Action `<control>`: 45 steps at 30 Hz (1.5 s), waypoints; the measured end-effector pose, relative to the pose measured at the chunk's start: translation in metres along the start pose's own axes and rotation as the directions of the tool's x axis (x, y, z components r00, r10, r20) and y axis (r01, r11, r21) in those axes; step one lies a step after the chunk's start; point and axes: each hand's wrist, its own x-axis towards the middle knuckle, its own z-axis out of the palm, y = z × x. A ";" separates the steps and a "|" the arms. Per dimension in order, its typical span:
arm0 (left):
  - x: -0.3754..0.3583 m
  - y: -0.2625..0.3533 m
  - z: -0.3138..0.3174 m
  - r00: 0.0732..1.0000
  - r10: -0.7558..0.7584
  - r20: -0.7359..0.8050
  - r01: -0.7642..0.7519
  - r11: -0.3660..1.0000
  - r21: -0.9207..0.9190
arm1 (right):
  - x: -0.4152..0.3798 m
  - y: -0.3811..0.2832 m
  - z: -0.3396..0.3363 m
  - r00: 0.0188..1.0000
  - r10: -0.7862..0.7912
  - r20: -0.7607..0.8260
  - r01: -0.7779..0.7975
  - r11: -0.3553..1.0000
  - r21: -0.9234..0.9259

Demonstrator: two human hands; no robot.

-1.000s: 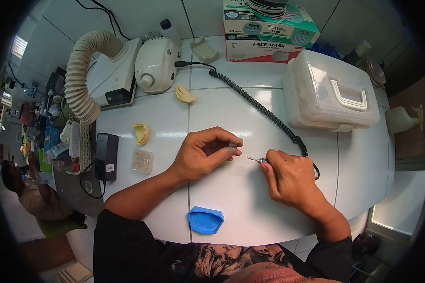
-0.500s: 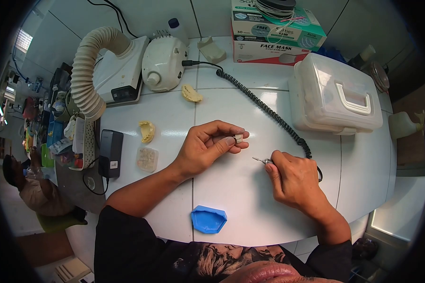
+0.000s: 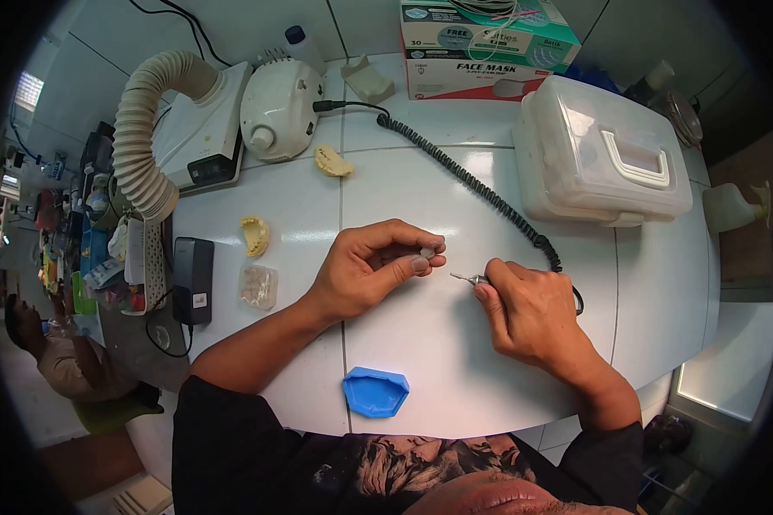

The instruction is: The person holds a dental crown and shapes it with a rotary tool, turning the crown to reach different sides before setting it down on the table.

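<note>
Bright light glazes the glossy white tiled surface [image 3: 481, 390] — pale glare streaks it, soft shadow falls beside the bare right hand [image 3: 534, 316] — while fisheye curvature bends the blackened edges.

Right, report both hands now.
Left hand: closed, pinching a small whitish piece, material unclear.
Right hand: closed around a silver-nosed handpiece with a thin bit.

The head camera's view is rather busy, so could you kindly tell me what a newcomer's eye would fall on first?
Probably the blue tray, vivid against the white table near its front edge. Next, perhaps, the ribbed hose arching at the back left. At centre, the left hand pinches a small pale piece, while the right hand holds a slim tool pointing toward it.
</note>
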 end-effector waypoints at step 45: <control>-0.002 -0.006 0.007 0.998 0.053 0.017 -0.056 0.958 0.282 | -0.003 -0.002 0.008 0.999 -0.013 -0.034 0.012 1.000 -0.017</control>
